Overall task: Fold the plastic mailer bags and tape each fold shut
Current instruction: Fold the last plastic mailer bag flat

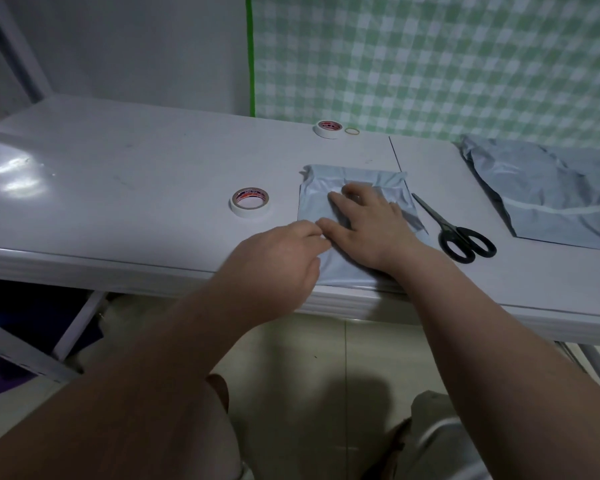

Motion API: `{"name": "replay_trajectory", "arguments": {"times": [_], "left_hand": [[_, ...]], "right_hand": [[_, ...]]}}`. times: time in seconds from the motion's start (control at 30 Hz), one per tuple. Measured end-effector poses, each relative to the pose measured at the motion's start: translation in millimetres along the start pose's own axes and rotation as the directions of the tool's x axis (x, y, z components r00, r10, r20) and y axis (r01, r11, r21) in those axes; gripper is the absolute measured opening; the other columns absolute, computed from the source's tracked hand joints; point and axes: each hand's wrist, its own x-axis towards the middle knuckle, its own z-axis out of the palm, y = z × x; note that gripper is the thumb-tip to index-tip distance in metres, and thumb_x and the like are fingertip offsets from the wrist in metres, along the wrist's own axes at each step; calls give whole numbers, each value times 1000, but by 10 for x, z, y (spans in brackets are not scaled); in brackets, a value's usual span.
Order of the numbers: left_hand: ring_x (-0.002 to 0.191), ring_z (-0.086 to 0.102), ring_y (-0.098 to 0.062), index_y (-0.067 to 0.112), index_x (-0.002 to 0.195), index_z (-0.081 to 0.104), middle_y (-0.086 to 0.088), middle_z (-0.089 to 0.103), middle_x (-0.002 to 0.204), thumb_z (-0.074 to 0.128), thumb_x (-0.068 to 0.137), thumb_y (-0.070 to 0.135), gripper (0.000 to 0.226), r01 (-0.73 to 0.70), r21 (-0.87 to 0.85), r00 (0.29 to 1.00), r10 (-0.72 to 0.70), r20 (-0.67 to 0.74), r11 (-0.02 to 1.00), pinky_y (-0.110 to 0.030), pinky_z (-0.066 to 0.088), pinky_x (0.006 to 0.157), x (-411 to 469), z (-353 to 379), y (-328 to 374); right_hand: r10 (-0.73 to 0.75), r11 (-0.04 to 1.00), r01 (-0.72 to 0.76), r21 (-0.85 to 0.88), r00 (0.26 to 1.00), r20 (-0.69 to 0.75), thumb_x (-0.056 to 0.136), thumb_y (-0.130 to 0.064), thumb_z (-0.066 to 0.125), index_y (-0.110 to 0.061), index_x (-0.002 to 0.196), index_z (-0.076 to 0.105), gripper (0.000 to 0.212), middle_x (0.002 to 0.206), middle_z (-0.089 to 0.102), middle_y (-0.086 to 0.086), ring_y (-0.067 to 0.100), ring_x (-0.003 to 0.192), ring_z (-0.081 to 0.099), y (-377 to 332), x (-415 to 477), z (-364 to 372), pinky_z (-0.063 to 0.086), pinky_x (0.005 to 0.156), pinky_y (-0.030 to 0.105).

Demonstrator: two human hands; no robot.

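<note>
Mailer bag (pixel 314 202), grey and partly folded, lies at the near edge of the table (pixel 153 168). The right hand (pixel 368 226) presses flat on it, fingers straight and spread. The left hand (pixel 281 254) meets the bag's left edge beside the right thumb, fingers bent; whether it pinches the plastic is unclear. A tape roll (pixel 249 201) sits just left of the bag, scissors (pixel 461 233) just right, and a pile of bags (pixel 551 199) farther right.

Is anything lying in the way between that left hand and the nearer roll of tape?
Nothing visible. Only table surface shows between the left hand and the nearer tape roll. The scissors lie on the other side of the mailer bag.
</note>
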Motion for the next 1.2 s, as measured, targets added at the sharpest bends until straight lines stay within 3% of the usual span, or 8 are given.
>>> {"name": "replay_trajectory", "arguments": {"times": [0.13,0.27,0.37,0.5,0.63,0.77,0.9,1.2], "left_hand": [[110,58,-25,17,123,61,-2,57,128,23,87,33,55,50,-17,996,-49,78,999,-40,48,91,118,-15,-96],[134,36,-13,21,138,45,4,40,147,31,99,28,42,57,-1,986,-56,158,998,-33,23,111,197,-59,-131],[142,19,-7,27,147,28,8,21,157,29,102,29,45,51,28,968,-56,243,998,-27,11,111,188,-72,-133],[145,5,-6,32,151,11,5,8,160,23,103,32,50,33,65,950,-52,308,997,-32,5,116,162,-78,-130],[146,7,-8,29,151,13,5,7,160,19,102,36,50,17,110,948,-51,314,994,-37,8,117,154,-51,-137],[145,6,-5,23,152,8,7,6,160,12,97,45,60,53,142,949,-94,300,988,-36,8,117,132,-12,-141],[146,6,-5,22,152,6,6,3,160,22,101,41,57,54,201,941,-117,316,978,-40,7,118,141,-20,-137],[146,7,-6,22,151,8,7,3,160,21,102,36,53,42,188,933,-106,343,981,-42,3,118,137,-107,-100]], "right_hand": [[24,1000,-24,-9,1000,13,93,-59,35,-29,147,29,62,154,20,-3,21,142,17,23,136,9,9,116,51],[36,999,-36,-19,999,-7,95,-56,32,-30,145,30,57,154,21,-2,21,142,18,19,199,23,9,115,52],[40,999,-40,-16,999,-6,95,-55,29,-30,146,28,56,156,18,-2,20,143,15,40,147,21,7,116,51],[82,996,-81,-25,997,15,96,-56,24,-29,149,22,60,159,10,1,20,146,4,95,8,-26,4,116,49],[35,998,-36,-45,999,-16,100,-45,21,-24,152,12,57,160,0,6,25,147,-7,-55,-244,-63,-2,116,48],[-26,998,28,-54,999,31,101,-38,20,-19,151,13,55,160,6,2,21,146,2,-193,-454,86,6,117,44],[74,994,-71,-86,996,42,100,-38,15,-19,152,7,56,160,1,-1,19,146,-2,-128,-529,107,3,117,48],[274,956,-272,-107,962,5,98,-31,13,-18,148,10,52,156,7,-5,24,146,-3,211,-879,-45,-1,113,55]]}}
